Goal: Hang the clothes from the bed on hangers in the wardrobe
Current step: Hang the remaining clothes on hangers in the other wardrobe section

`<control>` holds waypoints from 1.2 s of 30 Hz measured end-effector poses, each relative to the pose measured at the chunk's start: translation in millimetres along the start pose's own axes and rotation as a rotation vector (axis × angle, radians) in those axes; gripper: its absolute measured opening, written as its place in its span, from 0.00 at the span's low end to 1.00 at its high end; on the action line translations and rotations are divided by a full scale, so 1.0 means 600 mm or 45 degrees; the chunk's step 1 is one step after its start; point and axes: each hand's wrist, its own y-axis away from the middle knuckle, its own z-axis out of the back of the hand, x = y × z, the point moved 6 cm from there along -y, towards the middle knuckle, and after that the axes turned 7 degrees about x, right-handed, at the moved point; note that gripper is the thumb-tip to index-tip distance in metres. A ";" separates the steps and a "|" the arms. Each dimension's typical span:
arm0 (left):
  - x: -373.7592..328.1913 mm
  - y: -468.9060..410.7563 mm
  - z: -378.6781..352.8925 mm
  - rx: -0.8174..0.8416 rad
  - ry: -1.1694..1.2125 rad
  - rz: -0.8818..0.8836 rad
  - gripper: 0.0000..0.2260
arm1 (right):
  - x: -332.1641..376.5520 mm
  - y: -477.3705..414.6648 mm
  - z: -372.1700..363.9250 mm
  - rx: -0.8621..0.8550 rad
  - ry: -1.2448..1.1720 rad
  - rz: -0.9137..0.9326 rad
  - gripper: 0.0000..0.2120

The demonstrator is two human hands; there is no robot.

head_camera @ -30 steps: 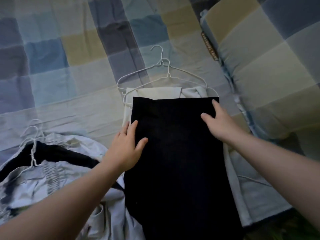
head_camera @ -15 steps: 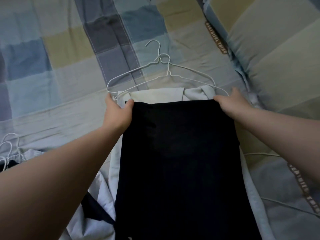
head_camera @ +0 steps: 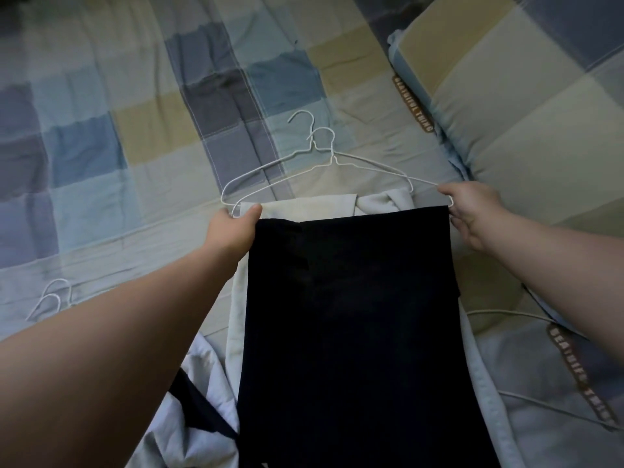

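Checked bedspread (head_camera: 135, 163) | left hand (head_camera: 233, 231), right hand (head_camera: 476, 211) grip black garment (head_camera: 354, 315) corners, fingers (head_camera: 463, 228) part-hidden | hem cropped

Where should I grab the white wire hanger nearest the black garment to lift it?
Pinch the hanger at its twisted neck below the hook, reaching down from above: it lies flat on the bedspread with its lower bar hidden under the clothes.

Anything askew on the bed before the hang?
Two wire hangers lie stacked askew, hooks overlapping, beyond the black garment; lifting one may drag the other. Left hand and right hand grip its top corners.
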 end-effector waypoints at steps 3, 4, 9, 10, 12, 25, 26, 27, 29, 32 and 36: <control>-0.026 0.020 0.012 0.028 0.063 0.003 0.45 | 0.011 0.017 0.018 0.001 -0.143 -0.034 0.20; -0.035 0.028 0.017 0.044 0.082 -0.002 0.49 | 0.016 0.027 0.026 -0.010 -0.190 -0.041 0.21; -0.067 0.105 0.043 0.041 0.190 0.003 0.47 | 0.061 0.127 0.055 -0.026 -0.450 0.003 0.03; -0.072 0.125 0.049 0.026 0.227 0.003 0.42 | 0.068 0.153 0.059 -0.020 -0.491 -0.001 0.03; -0.079 0.168 0.060 -0.015 0.288 0.006 0.30 | 0.075 0.207 0.075 -0.039 -0.530 -0.012 0.07; -0.065 0.541 0.239 0.131 0.248 -0.082 0.19 | 0.060 0.738 0.149 -0.134 -0.923 -0.006 0.08; -0.057 0.569 0.254 0.156 0.210 -0.101 0.19 | 0.048 0.789 0.154 -0.162 -0.969 0.000 0.07; -0.055 0.600 0.266 0.179 0.178 -0.130 0.18 | 0.035 0.839 0.160 -0.197 -1.016 0.023 0.07; -0.057 0.661 0.288 0.227 0.139 -0.198 0.15 | 0.009 0.941 0.169 -0.264 -1.087 0.079 0.06; -0.066 0.740 0.303 0.336 0.140 -0.302 0.19 | -0.032 1.065 0.181 -0.342 -1.191 0.123 0.06; -0.084 0.840 0.302 0.498 0.050 -0.457 0.19 | -0.094 1.215 0.211 -0.487 -1.386 0.220 0.10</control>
